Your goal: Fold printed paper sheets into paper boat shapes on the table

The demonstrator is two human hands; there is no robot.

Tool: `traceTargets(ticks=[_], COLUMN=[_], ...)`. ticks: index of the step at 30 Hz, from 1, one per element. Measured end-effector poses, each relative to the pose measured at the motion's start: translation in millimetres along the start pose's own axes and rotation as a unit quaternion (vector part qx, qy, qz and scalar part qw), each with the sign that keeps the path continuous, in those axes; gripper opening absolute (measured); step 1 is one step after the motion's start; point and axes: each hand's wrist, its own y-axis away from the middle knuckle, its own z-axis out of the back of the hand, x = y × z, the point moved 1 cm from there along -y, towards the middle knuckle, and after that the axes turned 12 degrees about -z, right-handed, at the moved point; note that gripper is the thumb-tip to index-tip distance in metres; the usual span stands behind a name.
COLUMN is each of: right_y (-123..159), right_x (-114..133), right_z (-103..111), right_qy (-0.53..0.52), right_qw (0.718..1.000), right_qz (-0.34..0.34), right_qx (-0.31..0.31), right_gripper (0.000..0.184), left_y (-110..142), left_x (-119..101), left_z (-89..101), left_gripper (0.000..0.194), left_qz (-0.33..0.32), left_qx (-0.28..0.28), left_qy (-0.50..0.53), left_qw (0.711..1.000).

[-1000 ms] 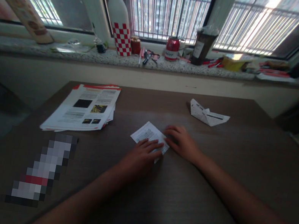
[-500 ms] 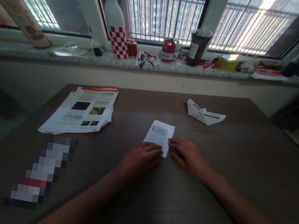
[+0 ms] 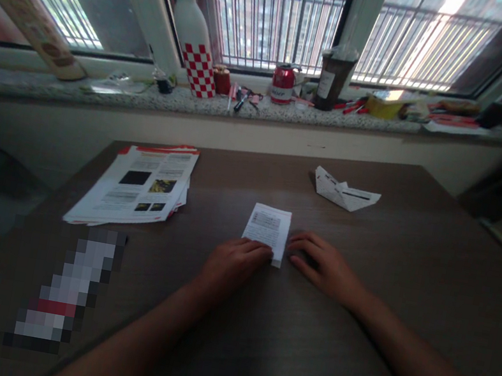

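While apparently steadying folded paper (image 3: 268, 222) beneath open left hand (image 3: 235, 264), holds right hand (image 3: 325, 265) loosely open beside it; likely calls for squared edges next.

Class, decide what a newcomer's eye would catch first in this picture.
Probably the white bottle with red checks, standing tall on the windowsill left of the red can. Next, the pale folded paper at the dark table's middle, between two hands, and the paper boat beyond it.

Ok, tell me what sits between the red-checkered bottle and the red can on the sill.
A small dark-red container, then a jumble of small objects; the head view shows them.
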Motion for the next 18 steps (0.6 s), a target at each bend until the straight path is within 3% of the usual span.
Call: traceTargets(ticks=[7, 12, 18], right_y=[3.4, 3.3, 2.1], right_x=[2.6, 3.8, 3.8], right_z=[-2.6, -5.1, -5.9], right_qy=[0.044, 0.104, 0.111], right_qw=[0.999, 0.992, 0.991], right_qz=[0.025, 0.064, 0.058], right_qx=[0.006, 0.031, 0.04], right_gripper=[0.025, 0.034, 0.028], left_y=[-0.8, 0.5, 6.2], left_x=[-0.3, 1.8, 6.0], left_z=[-1.9, -1.6, 6.5], left_gripper=[0.049, 0.035, 0.021], left_qz=[0.038, 0.042, 0.066], left_qx=[-0.029, -0.028, -0.102], left_qy=[-0.013, -0.021, 0.025], left_qw=[0.999, 0.999, 0.992])
